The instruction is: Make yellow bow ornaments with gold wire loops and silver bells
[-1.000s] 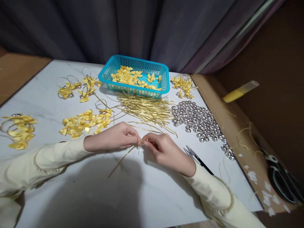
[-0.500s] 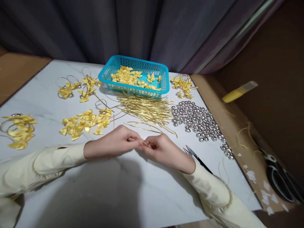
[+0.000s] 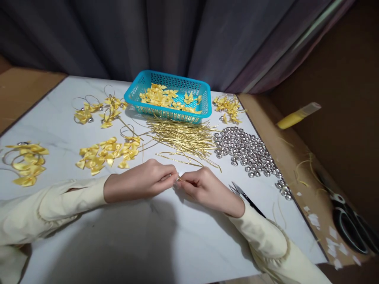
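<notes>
Near the middle of the white board, my left hand [image 3: 148, 179] and my right hand [image 3: 207, 187] meet at their fingertips. The right one pinches a short golden wire [image 3: 181, 179]. A small silvery piece [image 3: 177, 178] shows between the fingertips, partly hidden by the left fingers, which are closed on it. Just beyond the hands lies a pile of gold wires [image 3: 185, 136]. A heap of silver bells or beads [image 3: 245, 150] is to the right of it. Yellow ribbon bows [image 3: 108, 152] lie to the left.
A blue basket [image 3: 168, 112] with yellow bows stands at the back. Small scissors [image 3: 248, 199] lie beside my right forearm. Bows with wire loops lie at left [image 3: 28, 165] and back right [image 3: 229, 106]. Larger black scissors [image 3: 349, 225] and paper scraps are at far right.
My fingertips have parted slightly, and a small silvery piece now shows between them. The left hand has shifted a little; the view has moved slightly.
</notes>
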`<state>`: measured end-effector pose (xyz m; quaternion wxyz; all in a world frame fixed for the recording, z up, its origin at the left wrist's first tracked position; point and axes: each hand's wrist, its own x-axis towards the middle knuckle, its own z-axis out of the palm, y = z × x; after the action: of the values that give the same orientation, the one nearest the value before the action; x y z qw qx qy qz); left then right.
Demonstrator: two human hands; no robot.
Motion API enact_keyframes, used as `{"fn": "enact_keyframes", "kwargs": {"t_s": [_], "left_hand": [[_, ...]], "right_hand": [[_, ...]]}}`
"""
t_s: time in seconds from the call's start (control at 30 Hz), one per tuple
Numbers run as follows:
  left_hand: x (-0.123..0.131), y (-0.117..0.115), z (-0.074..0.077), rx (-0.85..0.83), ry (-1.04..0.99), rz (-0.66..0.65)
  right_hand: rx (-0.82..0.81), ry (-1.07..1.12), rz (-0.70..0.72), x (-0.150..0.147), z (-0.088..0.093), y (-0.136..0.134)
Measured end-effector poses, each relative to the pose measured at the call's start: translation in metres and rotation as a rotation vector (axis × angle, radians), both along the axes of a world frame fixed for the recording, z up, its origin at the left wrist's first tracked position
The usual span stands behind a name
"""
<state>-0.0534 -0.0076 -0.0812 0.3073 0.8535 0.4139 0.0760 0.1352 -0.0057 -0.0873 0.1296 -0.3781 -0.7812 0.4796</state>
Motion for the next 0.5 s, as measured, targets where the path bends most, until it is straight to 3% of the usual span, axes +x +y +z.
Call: {"fn": "enact_keyframes", "kwargs": {"t_s": [0.3, 0.5], "left_hand": [[-0.004, 0.01, 0.017, -0.143, 0.001, -0.111], [-0.004, 0.01, 0.018, -0.206, 0.009, -0.132]], "right_hand": [[0.099, 0.003, -0.009, 0.0, 0.0, -0.001], [0.13, -0.005, 0.008, 0.001, 0.0, -0.002]]}}
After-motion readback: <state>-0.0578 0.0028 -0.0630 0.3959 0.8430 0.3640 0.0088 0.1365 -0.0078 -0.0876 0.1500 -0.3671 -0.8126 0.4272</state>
